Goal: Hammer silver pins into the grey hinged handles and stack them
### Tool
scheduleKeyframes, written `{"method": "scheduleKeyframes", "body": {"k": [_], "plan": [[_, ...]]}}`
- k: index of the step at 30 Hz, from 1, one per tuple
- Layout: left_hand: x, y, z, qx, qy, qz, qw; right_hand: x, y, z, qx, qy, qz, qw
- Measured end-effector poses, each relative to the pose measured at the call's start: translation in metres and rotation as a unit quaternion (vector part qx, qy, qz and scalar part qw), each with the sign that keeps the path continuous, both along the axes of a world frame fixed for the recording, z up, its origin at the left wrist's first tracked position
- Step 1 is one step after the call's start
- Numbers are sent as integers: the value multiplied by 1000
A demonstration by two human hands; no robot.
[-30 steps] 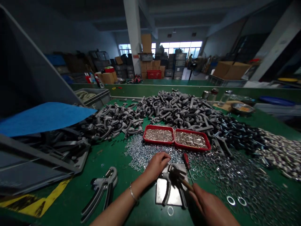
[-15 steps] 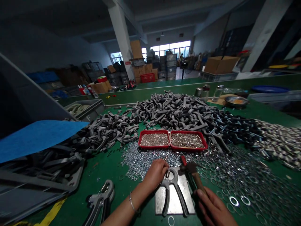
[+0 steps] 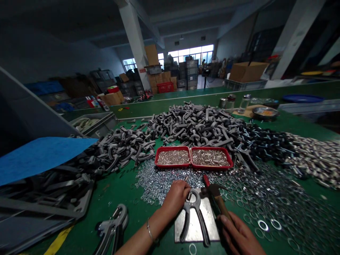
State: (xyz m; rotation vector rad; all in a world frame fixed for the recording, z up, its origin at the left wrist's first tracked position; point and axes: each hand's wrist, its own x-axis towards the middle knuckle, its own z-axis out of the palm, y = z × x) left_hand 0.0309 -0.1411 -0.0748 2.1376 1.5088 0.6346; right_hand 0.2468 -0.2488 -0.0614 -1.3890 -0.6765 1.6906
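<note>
An off-line swing of the hammer [image 3: 219, 202] gripped in the right hand [image 3: 236, 229] could have struck the left hand [image 3: 177, 194], curled, its hold unclear, beside the grey V-shaped tool [image 3: 191, 205].

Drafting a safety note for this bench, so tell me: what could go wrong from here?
The left hand is at the head of the grey hand grip, close to the hammer in the right hand; a stray blow might catch it.
The grey hand grip lies on a metal plate and could perhaps skid if struck off-centre.
Loose metal rings lie thickly just beyond the plate, so a small dropped part might get lost among them.
</note>
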Motion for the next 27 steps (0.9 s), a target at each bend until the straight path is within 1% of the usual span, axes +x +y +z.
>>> {"method": "scheduleKeyframes", "body": {"k": [4, 6, 9, 13, 15, 17, 19, 20, 22, 23, 25, 27], "plan": [[0, 1, -2, 19, 22, -3, 1000, 0, -1, 2, -1, 14, -52, 999], [1, 1, -3, 33, 41, -7, 999, 0, 1, 1, 7, 21, -60, 998], [3, -3, -5, 62, 80, -27, 994, 0, 1, -2, 10, 15, -51, 999], [4, -7, -9, 109, 129, -82, 982, 2, -4, -6, 30, -12, -33, 999], [5, -8, -12, 126, 140, -99, 977, 6, -4, -8, 51, -36, -12, 998], [4, -8, -14, 136, 144, -97, 975, 13, 0, -9, 83, -86, 27, 992], [1, -10, -15, 144, 141, -74, 977, 21, 9, -2, 128, -162, 95, 974], [-2, -14, -14, 148, 131, -55, 979, 26, 14, 5, 153, -205, 133, 958], [-10, -25, -9, 149, 98, -23, 984, 31, 25, 26, 203, -282, 201, 916], [-15, -32, -6, 143, 81, -16, 986, 31, 31, 37, 228, -312, 225, 894], [-23, -46, 0, 117, 67, -27, 990, 27, 41, 56, 278, -357, 248, 857], [-29, -57, 5, 86, 93, -56, 990, 20, 52, 62, 308, -399, 267, 821]]}}
